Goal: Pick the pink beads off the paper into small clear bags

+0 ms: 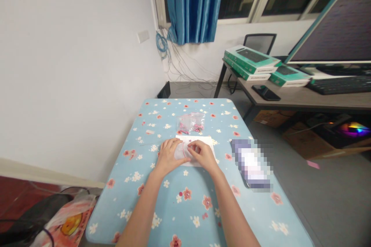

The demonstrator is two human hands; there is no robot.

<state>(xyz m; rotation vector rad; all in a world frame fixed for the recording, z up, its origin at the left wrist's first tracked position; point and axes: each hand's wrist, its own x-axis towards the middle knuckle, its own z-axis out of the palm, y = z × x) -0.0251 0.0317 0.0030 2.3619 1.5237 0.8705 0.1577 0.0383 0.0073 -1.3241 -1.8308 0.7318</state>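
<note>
A white sheet (pixel 203 139) lies on the flowered table, under both my hands. Across it runs a thin curved red line (pixel 183 149); whether it is thread or drawn I cannot tell. My left hand (pixel 169 157) rests on the sheet's left side, fingers stretched and thumb reaching toward the middle. Thumb and forefinger of my right hand (pixel 202 154) are pinched together just right of the red line, and whatever is between them is too small to make out. A small dark reddish dot (pixel 190 140) shows near the sheet's top. Behind it sits a clear plastic bag (pixel 191 121) with pink-red bead-like pieces.
A pixelated phone-like object (pixel 251 164) lies at the right of the blue flowered table (pixel 130 200). On the desk (pixel 304 98) to the right are green keyboard boxes (pixel 251 60), a black phone (pixel 266 92) and a monitor (pixel 333 27). A wall borders the left.
</note>
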